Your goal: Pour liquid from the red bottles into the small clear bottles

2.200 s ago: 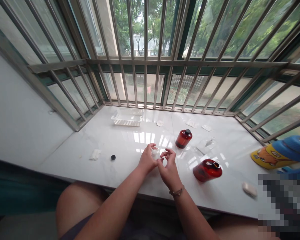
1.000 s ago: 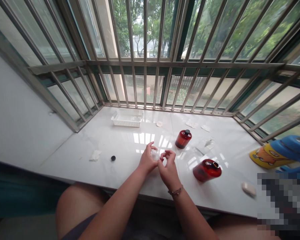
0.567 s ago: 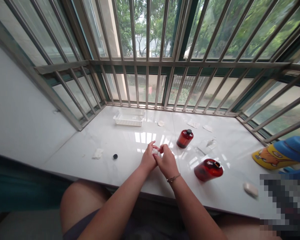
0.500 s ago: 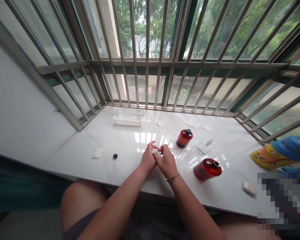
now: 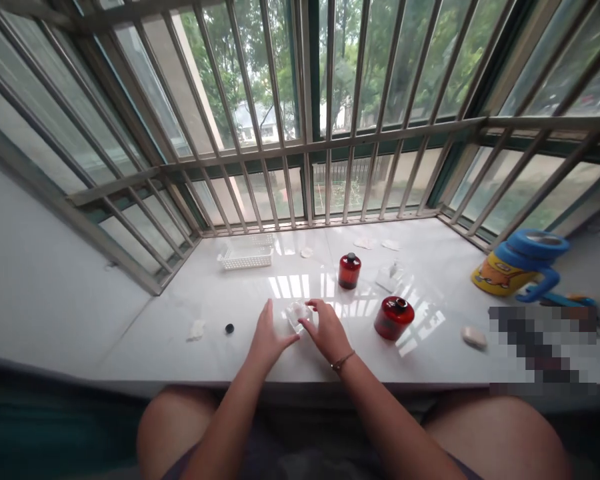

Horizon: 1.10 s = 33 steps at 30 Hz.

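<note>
Clear container (image 5: 297, 316) within right grip (image 5: 326, 328)

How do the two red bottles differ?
The capped bottle has a black cap on its neck; the open bottle shows a bare mouth. The capped bottle sits farther from the person; the open bottle is nearer and to its right. The open bottle looks wider, the capped bottle narrower, though nearness may play a part. Both are glossy, see-through red and upright.
</note>
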{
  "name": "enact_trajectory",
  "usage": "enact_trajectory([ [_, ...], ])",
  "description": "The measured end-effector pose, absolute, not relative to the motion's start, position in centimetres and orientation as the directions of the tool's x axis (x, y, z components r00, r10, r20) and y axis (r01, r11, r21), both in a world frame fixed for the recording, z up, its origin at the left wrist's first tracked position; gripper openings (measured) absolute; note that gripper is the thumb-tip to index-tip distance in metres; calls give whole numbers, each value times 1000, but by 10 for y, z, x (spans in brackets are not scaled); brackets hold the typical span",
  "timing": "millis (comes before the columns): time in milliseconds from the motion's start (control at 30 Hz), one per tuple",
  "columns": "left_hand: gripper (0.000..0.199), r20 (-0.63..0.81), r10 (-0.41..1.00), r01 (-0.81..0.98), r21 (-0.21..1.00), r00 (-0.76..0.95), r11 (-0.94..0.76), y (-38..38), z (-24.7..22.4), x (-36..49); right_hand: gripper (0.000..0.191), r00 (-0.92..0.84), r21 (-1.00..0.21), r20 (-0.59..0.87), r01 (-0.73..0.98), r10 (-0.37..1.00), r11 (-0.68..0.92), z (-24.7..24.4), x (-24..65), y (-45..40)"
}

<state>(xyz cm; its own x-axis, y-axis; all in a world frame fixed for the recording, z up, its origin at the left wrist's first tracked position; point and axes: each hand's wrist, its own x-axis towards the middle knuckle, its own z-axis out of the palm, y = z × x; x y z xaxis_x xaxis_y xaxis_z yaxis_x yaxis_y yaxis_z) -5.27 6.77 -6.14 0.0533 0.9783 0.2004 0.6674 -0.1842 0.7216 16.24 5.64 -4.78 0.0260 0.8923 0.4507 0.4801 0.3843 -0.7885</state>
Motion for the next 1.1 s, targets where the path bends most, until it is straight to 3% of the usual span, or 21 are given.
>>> enact_trajectory([
  [133, 90, 350, 937, 848, 504, -25, -166, 67, -51, -108, 31, 69, -804, 459, 457, 886, 381, -45, 167, 41],
  [233, 58, 309, 936, 922, 384, -170, 41, 69, -43, -147, 28, 47, -812, 451, 436, 892, 388, -35, 170, 29],
  [400, 30, 163, 954, 890, 427, -251, 162, 72, -40, -176, 20, -41, -815, 446, 393, 894, 425, -16, 173, 14],
  [500, 31, 131, 954, 853, 493, -269, 173, 69, -38, -160, 17, -67, -806, 457, 391, 887, 445, -9, 174, 8],
  [567, 40, 68, 958, 751, 637, -280, 175, 60, -32, -131, 20, -96, -785, 484, 391, 870, 480, -4, 174, 4],
  [633, 50, -66, 972, 379, 913, -227, 151, 46, -20, -91, 30, -129, -752, 523, 396, 843, 527, 2, 175, -1],
  [667, 51, -133, 983, 174, 973, -123, 154, 37, -12, -68, 36, -141, -734, 543, 399, 828, 550, 5, 176, -4],
  [733, 46, -228, 967, -112, 964, 111, 240, 21, 3, -25, 42, -158, -702, 578, 405, 801, 586, 12, 182, -10],
  [833, 35, -255, 911, -361, 856, 325, 369, 4, 17, 25, 42, -135, -667, 618, 432, 775, 607, 20, 195, -21],
  [1000, 30, -251, 834, -454, 744, 491, 491, -2, 11, 69, 41, -81, -622, 624, 550, 777, 557, 25, 230, -38],
  [1100, 43, -207, 796, -361, 807, 568, 468, 0, 1, 86, 33, -68, -590, 590, 644, 805, 487, 26, 267, -40],
])
